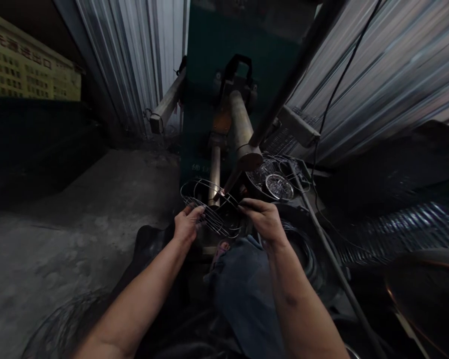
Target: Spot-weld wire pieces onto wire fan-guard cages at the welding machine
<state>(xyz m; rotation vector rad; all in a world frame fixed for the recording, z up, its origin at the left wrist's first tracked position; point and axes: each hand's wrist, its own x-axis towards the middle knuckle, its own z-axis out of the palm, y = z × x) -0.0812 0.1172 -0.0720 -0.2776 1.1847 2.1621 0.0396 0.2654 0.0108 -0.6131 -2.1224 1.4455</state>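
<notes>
Between my two hands is a wire rack (211, 215) of thin parallel bars inside a rounded wire frame. My left hand (187, 223) pinches its left edge between thumb and fingers. On the opposite side, my right hand (261, 214) grips the frame wire with its fingertips. The rack's far part lies at the tips of a spot welder's electrodes: the lower metal post (215, 174) stands beneath it, and the slanted upper electrode (232, 180) comes down onto the wire. A small bright spot shows where they meet. The thick cylindrical arm (242, 122) of the green machine (205, 55) juts out above.
Right of the electrodes, a container holds round wire pieces (279, 186). Coiled wire (301, 249) lies beside my right forearm, with a long bar (333, 259) running past it. Stacked wire parts (404, 229) sit at far right. A yellow crate (30, 65) stands at upper left.
</notes>
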